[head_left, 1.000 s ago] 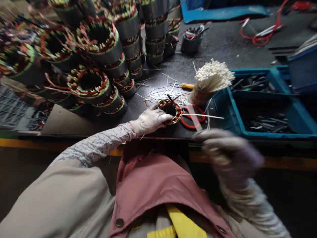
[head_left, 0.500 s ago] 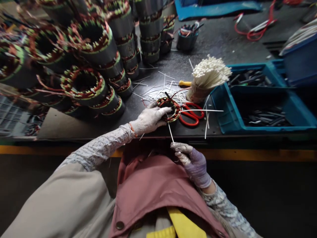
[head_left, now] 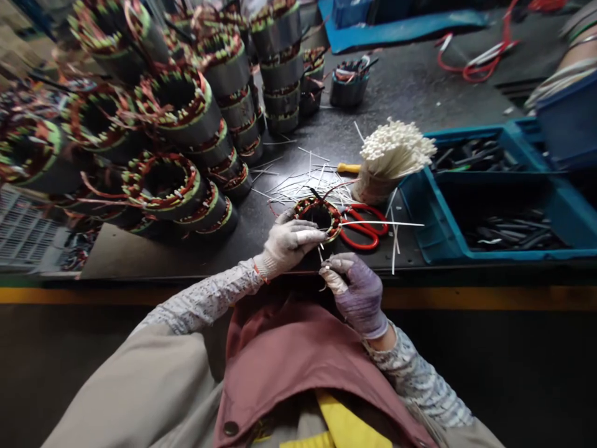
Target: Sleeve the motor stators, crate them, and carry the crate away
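Observation:
A wound motor stator (head_left: 333, 218), with copper windings and a black lead, sits at the table's near edge. My gloved left hand (head_left: 288, 241) grips its left and near rim. Just below the rim, my gloved right hand (head_left: 358, 291) pinches a white lacing cord (head_left: 320, 252) that runs from the stator; its upper end is hidden. Another white cord (head_left: 385, 223) sticks out to the right from the ring. Beneath that cord lie red-handled scissors (head_left: 370, 244), close to the stator.
Stacked stators (head_left: 205, 149) crowd the left side. Behind my hands are scattered white cords (head_left: 303, 183), a yellow-handled tool (head_left: 349, 168) and an upright bundle of cords (head_left: 396, 146). Blue bins (head_left: 485, 255) with black pieces stand at right. Another person's arm (head_left: 581, 53) shows at upper right.
My right hand has moved up toward the stator, and the cord span between them is much shorter. My left hand stays on the stator. An arm has appeared at upper right.

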`<move>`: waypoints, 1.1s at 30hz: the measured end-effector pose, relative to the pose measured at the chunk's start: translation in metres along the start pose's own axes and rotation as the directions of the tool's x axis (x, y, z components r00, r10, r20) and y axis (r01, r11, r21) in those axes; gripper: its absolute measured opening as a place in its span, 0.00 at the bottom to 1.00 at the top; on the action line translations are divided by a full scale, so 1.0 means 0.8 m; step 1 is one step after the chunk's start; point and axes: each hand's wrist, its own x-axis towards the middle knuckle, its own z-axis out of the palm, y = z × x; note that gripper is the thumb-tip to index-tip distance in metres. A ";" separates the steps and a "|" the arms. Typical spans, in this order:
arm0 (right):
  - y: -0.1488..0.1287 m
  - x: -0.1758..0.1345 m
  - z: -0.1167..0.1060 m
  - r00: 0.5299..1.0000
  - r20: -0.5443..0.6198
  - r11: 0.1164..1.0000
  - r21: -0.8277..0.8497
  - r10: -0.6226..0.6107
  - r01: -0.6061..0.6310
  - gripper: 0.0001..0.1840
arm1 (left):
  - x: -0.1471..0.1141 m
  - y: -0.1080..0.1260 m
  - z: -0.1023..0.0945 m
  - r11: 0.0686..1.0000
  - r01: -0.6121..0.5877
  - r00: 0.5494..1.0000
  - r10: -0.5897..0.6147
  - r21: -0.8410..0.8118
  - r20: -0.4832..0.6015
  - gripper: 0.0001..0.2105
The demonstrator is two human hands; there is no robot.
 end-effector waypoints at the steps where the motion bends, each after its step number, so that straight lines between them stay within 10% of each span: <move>1: -0.001 0.004 0.000 1.000 0.009 1.000 -0.027 -0.005 0.005 0.01 | 0.000 -0.001 0.000 1.000 -0.009 1.000 0.009 0.004 -0.004 0.09; 12: 0.030 0.028 0.025 0.987 0.073 0.883 -0.441 -0.142 0.160 0.10 | 0.000 -0.010 0.002 0.994 -0.108 0.994 0.109 -0.033 0.011 0.11; 16: 0.013 0.046 0.007 0.913 0.226 0.710 -0.575 -0.339 0.406 0.11 | 0.002 -0.014 0.002 0.989 -0.119 0.993 0.119 -0.087 -0.013 0.09; 20: -0.015 0.039 -0.034 0.803 0.401 0.760 -0.309 -0.441 0.571 0.11 | 0.008 -0.014 -0.004 0.990 -0.059 0.998 0.058 -0.124 -0.008 0.10; 24: -0.038 0.039 -0.038 0.976 0.219 0.998 0.066 -0.013 -0.002 0.07 | 0.007 -0.019 -0.009 0.991 -0.130 0.987 0.131 -0.020 0.090 0.10; 26: -0.037 0.062 -0.011 0.934 0.191 0.884 0.310 0.303 -0.350 0.13 | 0.004 -0.022 -0.010 0.978 -0.197 0.972 0.187 0.061 0.145 0.11; 30: -0.012 0.130 0.036 0.756 0.265 0.531 0.575 0.599 -0.622 0.18 | -0.002 -0.019 -0.020 0.958 -0.217 0.960 0.175 0.186 0.217 0.12; 33: 0.016 0.151 0.022 0.791 0.145 0.625 0.535 0.594 -0.568 0.14 | 0.003 -0.017 -0.042 0.908 -0.298 0.923 0.194 0.295 0.333 0.16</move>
